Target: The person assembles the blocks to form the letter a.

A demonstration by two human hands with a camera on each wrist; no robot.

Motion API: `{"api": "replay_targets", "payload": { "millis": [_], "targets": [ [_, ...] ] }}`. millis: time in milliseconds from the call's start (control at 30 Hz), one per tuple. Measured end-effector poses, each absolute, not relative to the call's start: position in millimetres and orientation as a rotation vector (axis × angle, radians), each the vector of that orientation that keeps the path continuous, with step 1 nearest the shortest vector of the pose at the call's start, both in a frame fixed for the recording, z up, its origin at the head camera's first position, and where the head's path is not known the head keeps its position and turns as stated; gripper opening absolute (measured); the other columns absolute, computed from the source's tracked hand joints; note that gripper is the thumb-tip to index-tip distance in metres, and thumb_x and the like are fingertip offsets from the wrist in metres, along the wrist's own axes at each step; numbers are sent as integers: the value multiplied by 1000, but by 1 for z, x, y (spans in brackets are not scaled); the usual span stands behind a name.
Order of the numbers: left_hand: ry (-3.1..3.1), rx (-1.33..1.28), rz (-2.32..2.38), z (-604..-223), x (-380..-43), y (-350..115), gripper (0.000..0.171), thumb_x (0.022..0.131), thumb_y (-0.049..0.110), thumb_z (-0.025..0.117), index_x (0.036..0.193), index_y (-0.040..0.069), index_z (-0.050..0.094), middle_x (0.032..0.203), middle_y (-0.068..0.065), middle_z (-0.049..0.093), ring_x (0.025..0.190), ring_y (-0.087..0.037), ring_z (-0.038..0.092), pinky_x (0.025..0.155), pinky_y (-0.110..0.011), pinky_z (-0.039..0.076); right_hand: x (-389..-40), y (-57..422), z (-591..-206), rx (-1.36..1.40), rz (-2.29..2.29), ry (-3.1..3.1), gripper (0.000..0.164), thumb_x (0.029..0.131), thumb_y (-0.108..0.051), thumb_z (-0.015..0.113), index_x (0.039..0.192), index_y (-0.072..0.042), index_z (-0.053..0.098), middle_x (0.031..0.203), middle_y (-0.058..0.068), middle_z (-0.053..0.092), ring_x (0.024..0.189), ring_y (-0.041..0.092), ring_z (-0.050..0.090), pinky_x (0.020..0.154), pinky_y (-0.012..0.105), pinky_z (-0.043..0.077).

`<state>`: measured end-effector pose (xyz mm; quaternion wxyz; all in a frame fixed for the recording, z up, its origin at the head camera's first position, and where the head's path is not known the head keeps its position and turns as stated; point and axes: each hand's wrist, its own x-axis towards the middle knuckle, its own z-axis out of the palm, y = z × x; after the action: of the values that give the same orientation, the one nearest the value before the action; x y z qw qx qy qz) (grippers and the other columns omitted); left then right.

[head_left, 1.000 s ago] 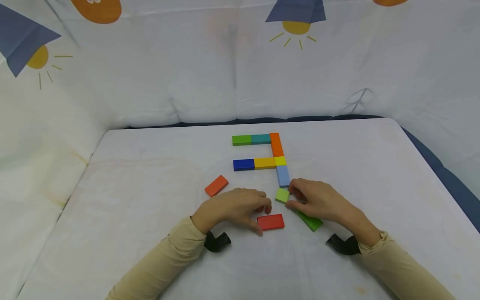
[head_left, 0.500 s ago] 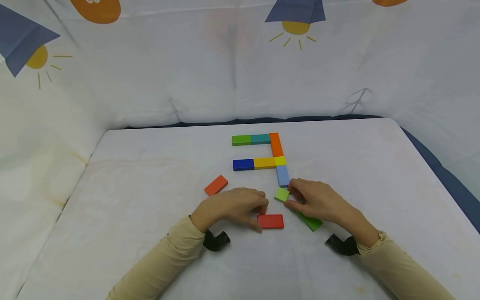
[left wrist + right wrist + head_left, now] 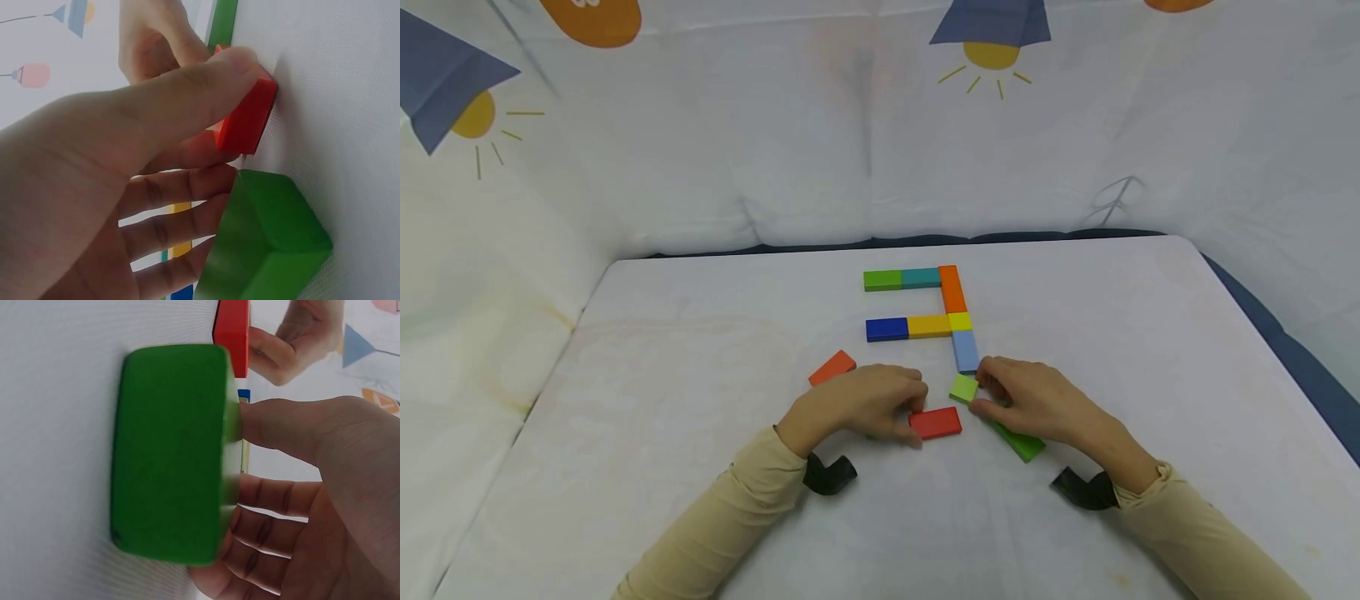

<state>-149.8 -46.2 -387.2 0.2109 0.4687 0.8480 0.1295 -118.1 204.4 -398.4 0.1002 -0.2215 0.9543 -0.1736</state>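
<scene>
In the head view my left hand [image 3: 861, 404] pinches a red block [image 3: 936, 423] between thumb and fingers, low over the white table. The left wrist view shows the thumb across the top of that red block [image 3: 250, 119], with a green block [image 3: 269, 237] below the fingers. My right hand [image 3: 1037, 396] has its thumb and forefinger on a small light green square block [image 3: 964, 389] and seems to pinch its right corner. Under the right hand, a longer green block [image 3: 1021, 442] lies slanted; it fills much of the right wrist view [image 3: 172, 453].
Beyond the hands, green [image 3: 882, 281], teal [image 3: 921, 278], orange [image 3: 952, 290], yellow [image 3: 959, 322], amber [image 3: 928, 327], dark blue [image 3: 887, 329] and light blue [image 3: 966, 352] blocks lie joined. An orange-red block [image 3: 831, 367] lies partly behind the left hand. White cloth surrounds the table [image 3: 700, 317].
My left hand has moved the red block away from me and slightly left, and the block has turned a little. The right hand stays in nearly the same place.
</scene>
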Motion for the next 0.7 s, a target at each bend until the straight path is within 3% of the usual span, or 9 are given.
{"api": "replay_targets", "payload": {
  "millis": [700],
  "targets": [
    [2403, 1287, 387, -391, -155, -46, 31, 81, 44, 71, 94, 18, 61, 84, 3, 53, 74, -7, 47, 64, -18, 38, -117, 204, -399, -703, -493, 2825, 28, 85, -41, 68, 98, -19, 57, 75, -11, 54, 67, 4, 47, 58, 18, 42]
  ]
}}
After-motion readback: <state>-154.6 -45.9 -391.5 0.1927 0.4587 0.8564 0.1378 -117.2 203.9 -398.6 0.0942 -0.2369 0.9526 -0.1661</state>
